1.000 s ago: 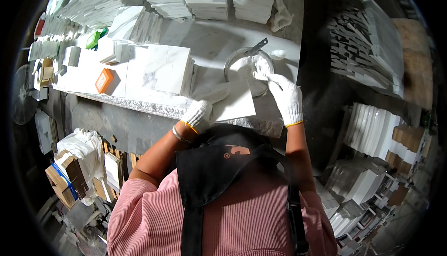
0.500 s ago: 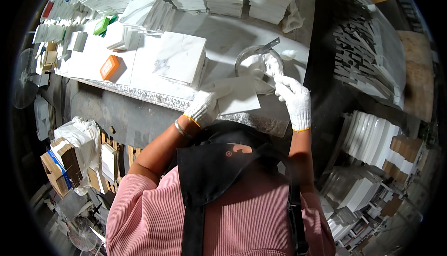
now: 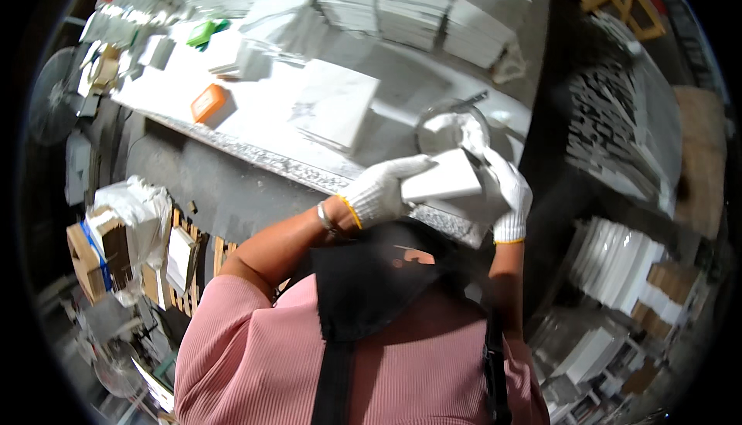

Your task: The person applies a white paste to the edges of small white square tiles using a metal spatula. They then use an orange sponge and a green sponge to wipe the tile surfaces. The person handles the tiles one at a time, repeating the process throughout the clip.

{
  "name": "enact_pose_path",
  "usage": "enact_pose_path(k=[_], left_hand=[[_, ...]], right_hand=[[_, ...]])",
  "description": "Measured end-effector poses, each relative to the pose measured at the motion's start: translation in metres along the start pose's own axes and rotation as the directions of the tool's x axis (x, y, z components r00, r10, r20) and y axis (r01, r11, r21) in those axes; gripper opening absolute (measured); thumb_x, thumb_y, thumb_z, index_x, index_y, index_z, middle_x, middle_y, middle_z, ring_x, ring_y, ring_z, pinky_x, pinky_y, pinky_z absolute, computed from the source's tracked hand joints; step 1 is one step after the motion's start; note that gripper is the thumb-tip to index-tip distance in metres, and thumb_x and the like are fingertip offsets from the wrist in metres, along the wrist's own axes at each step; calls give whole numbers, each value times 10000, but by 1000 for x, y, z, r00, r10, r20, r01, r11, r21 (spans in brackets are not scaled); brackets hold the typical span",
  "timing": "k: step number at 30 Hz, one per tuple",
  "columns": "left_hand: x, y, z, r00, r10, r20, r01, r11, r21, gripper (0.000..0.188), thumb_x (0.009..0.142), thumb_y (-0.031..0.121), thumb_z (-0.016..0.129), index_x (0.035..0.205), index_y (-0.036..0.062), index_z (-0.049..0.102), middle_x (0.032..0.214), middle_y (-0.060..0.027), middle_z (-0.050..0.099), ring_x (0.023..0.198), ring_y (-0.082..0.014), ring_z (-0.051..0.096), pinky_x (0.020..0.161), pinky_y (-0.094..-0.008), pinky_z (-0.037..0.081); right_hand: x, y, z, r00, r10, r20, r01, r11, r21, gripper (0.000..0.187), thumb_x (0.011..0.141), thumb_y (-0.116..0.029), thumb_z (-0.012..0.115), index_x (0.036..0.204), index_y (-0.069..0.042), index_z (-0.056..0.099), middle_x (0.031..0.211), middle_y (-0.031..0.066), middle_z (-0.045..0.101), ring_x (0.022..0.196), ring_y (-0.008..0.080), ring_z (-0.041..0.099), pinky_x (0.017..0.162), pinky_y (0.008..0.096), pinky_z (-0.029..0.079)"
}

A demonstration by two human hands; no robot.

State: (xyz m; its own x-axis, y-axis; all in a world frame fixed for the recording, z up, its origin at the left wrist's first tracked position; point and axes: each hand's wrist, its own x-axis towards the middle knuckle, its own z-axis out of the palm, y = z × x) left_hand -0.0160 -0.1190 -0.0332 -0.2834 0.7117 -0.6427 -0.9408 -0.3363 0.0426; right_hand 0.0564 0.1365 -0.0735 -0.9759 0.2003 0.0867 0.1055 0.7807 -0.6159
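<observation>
My left hand, in a white knit glove with a yellow cuff, grips the left side of a square white stone tile, held tilted above the near table edge. My right hand, gloved the same way, is at the tile's right side with bent fingers. Motion blur hides what its fingertips hold. Just beyond the tile stands a round bowl with white material in it. A flat metal blade rests across its far rim. Left of the bowl lies a stack of white veined tiles.
An orange box and a green object lie on the white table's left part. Tall tile stacks line its far side. Right, beyond a dark gap, are stacked slabs. Cardboard boxes stand at lower left.
My left hand has lifted and tilted the tile, moving it right. My right hand has come down to the tile's right side. The whole view has shifted and turned slightly.
</observation>
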Motion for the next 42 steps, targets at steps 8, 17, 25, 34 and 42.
enact_pose_path(k=[8,17,25,34,42], left_hand=[[-69,73,13,885,424,193,-429,579,693,476,871,192,784,1261,-17,609,1129,-93,688,1033,-167,639,927,-310,507],[-91,173,-7,868,356,347,-280,-227,933,544,833,218,765,1344,83,637,1092,-56,738,945,-134,678,824,-288,555],[-83,158,-21,588,550,592,-196,-614,765,665,784,223,801,1396,106,567,1160,-115,690,1054,-244,657,917,-363,531],[-102,97,-59,462,585,667,-179,-675,716,1075,589,277,956,1502,105,416,1565,-183,378,1479,-411,306,1187,-515,322],[-89,94,-68,366,624,690,-263,-642,720,1095,533,240,963,1492,126,447,1560,-135,423,1468,-365,352,1194,-492,331]], right_hand=[[3,5,1,991,-125,47,130,985,-114,292,870,-96,678,1156,-61,718,986,122,738,876,243,710,791,344,553],[35,-65,-21,947,256,196,-318,836,448,200,954,-63,643,1141,-37,711,927,20,702,759,62,632,659,225,497],[66,-132,3,971,21,238,-146,842,519,227,918,-45,690,1143,-24,717,1004,57,739,815,83,663,752,232,527],[87,-145,30,883,-435,178,368,875,315,244,872,-34,714,1115,-21,737,976,120,748,855,232,717,782,315,551],[78,-150,8,802,-505,319,472,863,181,338,863,0,707,1200,15,708,1046,142,748,951,228,710,870,330,542]])
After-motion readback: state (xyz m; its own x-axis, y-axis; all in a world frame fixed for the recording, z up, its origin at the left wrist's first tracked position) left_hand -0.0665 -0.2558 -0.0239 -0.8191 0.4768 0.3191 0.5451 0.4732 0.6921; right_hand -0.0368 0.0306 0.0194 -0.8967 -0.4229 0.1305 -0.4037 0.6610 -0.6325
